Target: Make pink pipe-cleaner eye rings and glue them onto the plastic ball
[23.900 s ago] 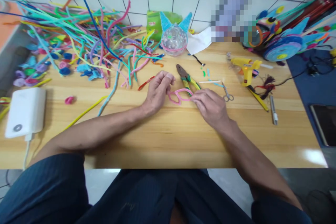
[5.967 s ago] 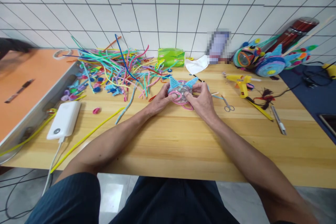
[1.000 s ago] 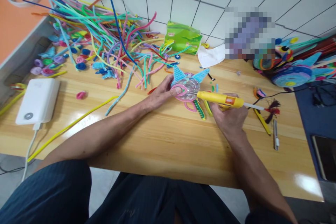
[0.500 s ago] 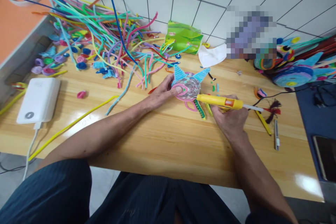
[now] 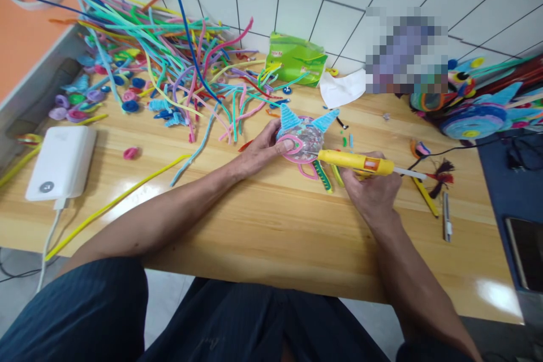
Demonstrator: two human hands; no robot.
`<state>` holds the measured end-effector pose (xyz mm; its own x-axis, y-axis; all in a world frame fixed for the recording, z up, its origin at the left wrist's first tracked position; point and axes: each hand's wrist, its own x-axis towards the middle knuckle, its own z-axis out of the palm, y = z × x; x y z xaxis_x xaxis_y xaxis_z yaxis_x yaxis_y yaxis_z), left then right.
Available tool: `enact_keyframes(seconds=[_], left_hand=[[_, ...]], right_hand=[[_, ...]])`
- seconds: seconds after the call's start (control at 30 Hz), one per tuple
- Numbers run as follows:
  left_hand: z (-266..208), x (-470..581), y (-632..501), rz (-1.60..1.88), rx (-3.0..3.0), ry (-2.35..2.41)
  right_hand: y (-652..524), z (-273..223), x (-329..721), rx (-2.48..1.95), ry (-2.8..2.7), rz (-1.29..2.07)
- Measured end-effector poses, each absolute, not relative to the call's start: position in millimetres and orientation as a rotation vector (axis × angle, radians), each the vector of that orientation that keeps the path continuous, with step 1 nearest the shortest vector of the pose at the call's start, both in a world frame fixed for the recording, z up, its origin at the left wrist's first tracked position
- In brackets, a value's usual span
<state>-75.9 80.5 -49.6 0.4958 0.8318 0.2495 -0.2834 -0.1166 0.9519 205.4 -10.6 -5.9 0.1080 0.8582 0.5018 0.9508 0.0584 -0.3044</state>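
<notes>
My left hand (image 5: 267,150) is closed on the left side of a round, clear craft piece (image 5: 311,138) with glittery bits showing in it. Two blue pipe-cleaner triangles (image 5: 326,120) stand up from its top, and a pink pipe-cleaner loop (image 5: 292,146) lies under my left thumb. In my right hand (image 5: 375,189) is a yellow hot glue gun (image 5: 348,160), its tip at the piece's right lower edge. A white glue stick (image 5: 409,173) juts from the gun's back. Just below the piece, a green twisted pipe-cleaner strip (image 5: 323,175) shows on the table.
A heap of coloured pipe cleaners (image 5: 161,45) covers the back left, beside a green packet (image 5: 297,59). A white power bank (image 5: 63,161) with a cable stands at left. At right are a utility knife (image 5: 447,216), a blue pipe-cleaner fish (image 5: 475,121) and a phone (image 5: 526,251).
Almost nothing differs; both hands keep their hold, and the glue gun's tip stays at the round piece. The view has shifted very slightly.
</notes>
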Motion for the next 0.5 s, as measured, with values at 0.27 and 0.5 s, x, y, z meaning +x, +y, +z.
enact_keyframes(seconds=[0.27,0.5], left_hand=[[-51.9,-76.4,82.1,1.036,1.398,0.526],[-52.7,-73.3,83.5,1.045,1.381,0.498]], right_hand=[[-11.6,-3.2,207.5,-1.801,-1.731,-0.075],[5.4,1.2,225.1,-1.682,-1.327,0.279]])
